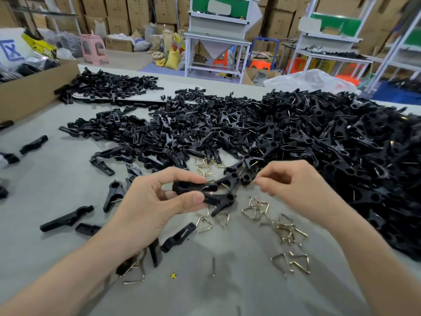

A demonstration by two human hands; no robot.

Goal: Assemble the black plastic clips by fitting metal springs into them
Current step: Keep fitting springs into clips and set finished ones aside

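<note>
My left hand (pixel 157 197) pinches a black plastic clip (pixel 196 188) between thumb and fingers, a little above the grey table. A second black piece (pixel 222 199) lies against it just below. My right hand (pixel 293 185) hovers to the right of the clip with fingers curled; I cannot tell whether it holds anything. Loose metal springs (pixel 255 208) lie on the table between and below my hands, and more springs (pixel 291 263) lie nearer to me.
A big heap of black clips (pixel 330 142) fills the right and far side of the table. Single clip halves (pixel 66 218) lie scattered at the left. A cardboard box (pixel 34 87) stands at the far left. Shelving and stacked cartons stand behind.
</note>
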